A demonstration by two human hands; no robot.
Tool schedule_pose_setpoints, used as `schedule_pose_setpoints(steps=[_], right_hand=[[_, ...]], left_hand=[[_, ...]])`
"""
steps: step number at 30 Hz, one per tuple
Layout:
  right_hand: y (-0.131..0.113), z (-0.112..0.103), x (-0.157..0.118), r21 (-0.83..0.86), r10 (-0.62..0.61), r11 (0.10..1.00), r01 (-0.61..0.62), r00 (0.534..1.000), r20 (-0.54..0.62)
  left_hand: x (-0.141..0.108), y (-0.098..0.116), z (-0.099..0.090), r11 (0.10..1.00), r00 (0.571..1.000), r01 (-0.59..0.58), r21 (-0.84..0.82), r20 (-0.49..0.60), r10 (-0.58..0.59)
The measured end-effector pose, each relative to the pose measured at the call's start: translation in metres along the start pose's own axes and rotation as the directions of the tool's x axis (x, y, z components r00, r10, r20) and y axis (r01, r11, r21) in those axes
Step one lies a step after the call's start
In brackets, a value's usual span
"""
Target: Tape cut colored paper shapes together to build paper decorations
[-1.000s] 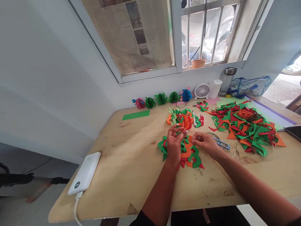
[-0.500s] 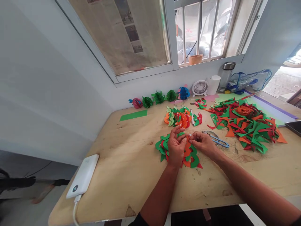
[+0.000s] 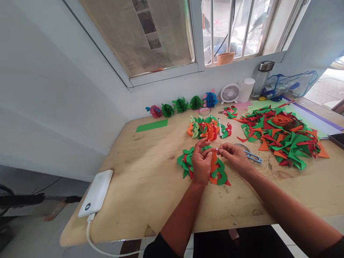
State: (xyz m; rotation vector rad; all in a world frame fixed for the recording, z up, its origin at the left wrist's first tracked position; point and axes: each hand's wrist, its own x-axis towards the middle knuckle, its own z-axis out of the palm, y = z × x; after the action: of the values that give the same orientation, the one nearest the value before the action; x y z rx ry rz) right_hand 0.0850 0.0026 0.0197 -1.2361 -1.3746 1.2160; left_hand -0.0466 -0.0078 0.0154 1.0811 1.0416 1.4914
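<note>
Head view showed the right hand point(image 3: 238, 159) with its fingers pinching a white bit point(image 3: 217, 149) over paper shapes point(image 3: 222, 176). The left hand point(image 3: 201, 167) curled close by, but what it held was unclear. Soft, steady pinching seemed best.

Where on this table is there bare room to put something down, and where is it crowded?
The widest bare patch of table lies between the white power bank, the green strip and the left hand. A narrower one runs between the scrap pile and the right forearm. Crowded: around the near paper cut-outs and along the wall.
</note>
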Motion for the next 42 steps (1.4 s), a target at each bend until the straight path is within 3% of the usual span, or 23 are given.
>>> schedule_pose_setpoints(steps=[9,16,26,34,42], right_hand=[[0.005,0.002,0.001,0.059,0.016,0.998,-0.013,0.999,-0.045],[-0.004,0.003,-0.004,0.031,-0.051,0.998,0.049,0.997,0.064],[0.010,0.005,-0.003,-0.100,-0.076,0.991,0.090,0.987,0.143],[0.009,0.003,-0.001,-0.159,-0.079,0.984,0.081,0.997,0.015],[0.009,0.003,-0.002,-0.194,-0.126,0.973,0.123,0.992,-0.001]], left_hand=[[-0.001,-0.003,0.001,1.000,0.999,-0.009,0.017,0.036,0.008],[0.001,-0.001,0.000,1.000,1.000,-0.012,-0.001,-0.019,0.012],[0.002,-0.004,-0.002,0.999,0.998,-0.030,-0.039,-0.050,0.028],[0.002,-0.003,-0.001,1.000,0.998,-0.007,-0.005,-0.060,0.006],[0.000,0.000,-0.001,0.994,0.992,0.108,0.026,-0.068,-0.106]])
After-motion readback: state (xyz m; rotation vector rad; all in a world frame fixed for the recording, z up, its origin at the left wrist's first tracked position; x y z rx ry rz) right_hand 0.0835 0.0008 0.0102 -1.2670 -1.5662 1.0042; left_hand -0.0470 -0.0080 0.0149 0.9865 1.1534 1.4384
